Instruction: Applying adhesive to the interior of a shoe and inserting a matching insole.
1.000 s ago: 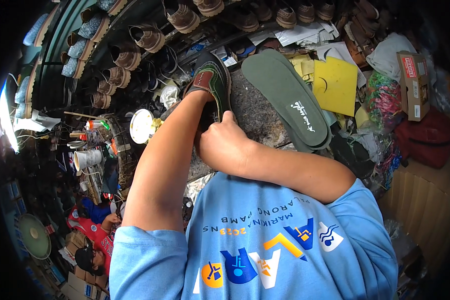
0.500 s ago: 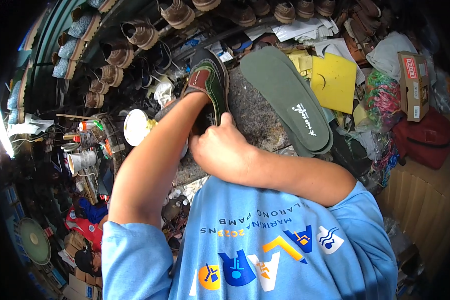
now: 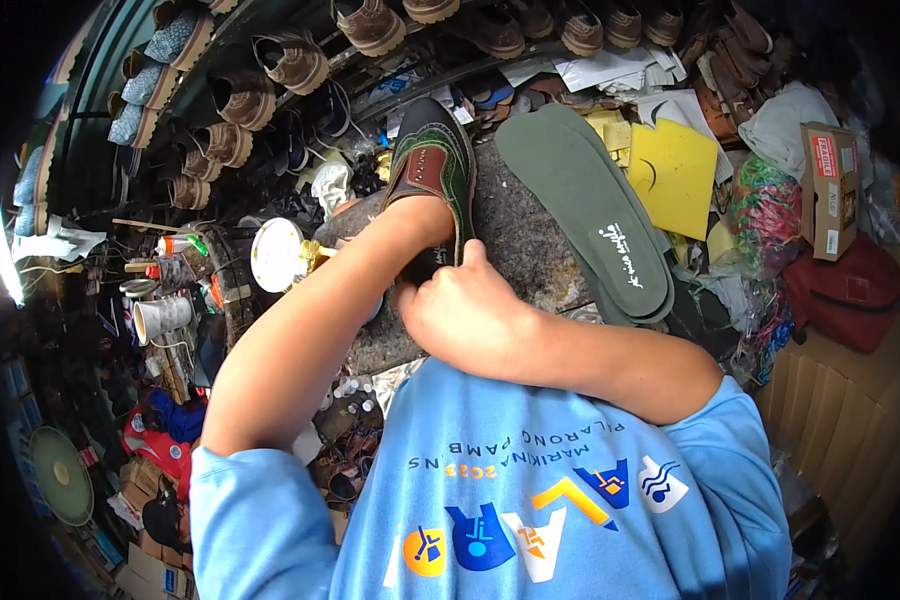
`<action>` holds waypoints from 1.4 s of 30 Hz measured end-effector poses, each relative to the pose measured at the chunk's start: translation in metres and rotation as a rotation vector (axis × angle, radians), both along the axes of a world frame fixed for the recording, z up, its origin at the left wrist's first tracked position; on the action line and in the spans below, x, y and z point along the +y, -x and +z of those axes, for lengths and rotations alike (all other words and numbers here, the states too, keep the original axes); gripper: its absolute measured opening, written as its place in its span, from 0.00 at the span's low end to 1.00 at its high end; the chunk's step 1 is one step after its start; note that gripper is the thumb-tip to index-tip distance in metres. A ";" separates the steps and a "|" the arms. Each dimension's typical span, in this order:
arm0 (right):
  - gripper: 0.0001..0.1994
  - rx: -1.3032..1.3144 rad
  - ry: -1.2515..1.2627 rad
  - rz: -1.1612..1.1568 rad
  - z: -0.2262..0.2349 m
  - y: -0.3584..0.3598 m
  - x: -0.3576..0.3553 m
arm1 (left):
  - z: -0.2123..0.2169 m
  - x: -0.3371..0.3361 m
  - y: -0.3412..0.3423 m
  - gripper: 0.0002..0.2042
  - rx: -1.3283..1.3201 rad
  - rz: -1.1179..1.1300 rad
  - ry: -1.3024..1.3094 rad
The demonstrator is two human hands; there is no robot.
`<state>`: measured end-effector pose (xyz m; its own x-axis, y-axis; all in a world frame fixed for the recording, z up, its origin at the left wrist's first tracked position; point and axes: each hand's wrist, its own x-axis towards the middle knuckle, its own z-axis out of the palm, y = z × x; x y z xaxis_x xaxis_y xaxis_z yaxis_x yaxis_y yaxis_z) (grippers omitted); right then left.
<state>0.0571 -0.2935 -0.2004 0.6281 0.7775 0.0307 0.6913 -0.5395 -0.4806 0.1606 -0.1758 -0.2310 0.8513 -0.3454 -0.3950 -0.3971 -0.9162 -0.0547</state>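
Observation:
A leather shoe (image 3: 438, 165) with a black toe, green sides and a brown laced-hole panel lies toe away from me on the stone slab (image 3: 515, 225). My left hand (image 3: 428, 216) reaches into the opening of this shoe up to the wrist, so its fingers are hidden. At the heel end, my right hand (image 3: 465, 308) is closed on the shoe's back edge, thumb pointing up along it. To the right of the shoe lie green insoles (image 3: 580, 200), one overlapping the other.
Shoes (image 3: 290, 62) line racks at the back and left. A round tin (image 3: 276, 256) and a white cup (image 3: 162, 320) stand to the left. Yellow sheets (image 3: 673, 175), a cardboard box (image 3: 828, 190) and a red bag (image 3: 842, 290) lie right. Someone in red (image 3: 158, 440) is at lower left.
The view has shifted slightly, so the shoe and both hands appear a little lower and further right. Both hands keep their places at the shoe, which shows more of its brown panel.

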 end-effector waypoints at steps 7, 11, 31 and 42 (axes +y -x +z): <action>0.07 -0.087 0.005 0.057 0.012 -0.001 -0.026 | 0.142 0.057 0.052 0.18 0.379 0.537 0.919; 0.03 -0.346 -0.067 0.085 0.017 -0.032 -0.042 | 0.156 0.080 0.083 0.15 0.243 0.527 0.848; 0.05 0.134 0.460 0.304 0.015 -0.067 0.001 | 0.058 0.052 0.116 0.03 0.274 -0.020 0.565; 0.06 -0.022 0.320 0.302 0.017 -0.048 -0.013 | 0.077 0.057 0.108 0.10 0.357 0.001 0.392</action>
<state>0.1054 -0.3068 -0.1835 0.3727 0.8988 -0.2308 0.8492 -0.4306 -0.3058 0.0527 -0.1183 -0.1544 0.6877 -0.5245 -0.5020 -0.3272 -0.8412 0.4306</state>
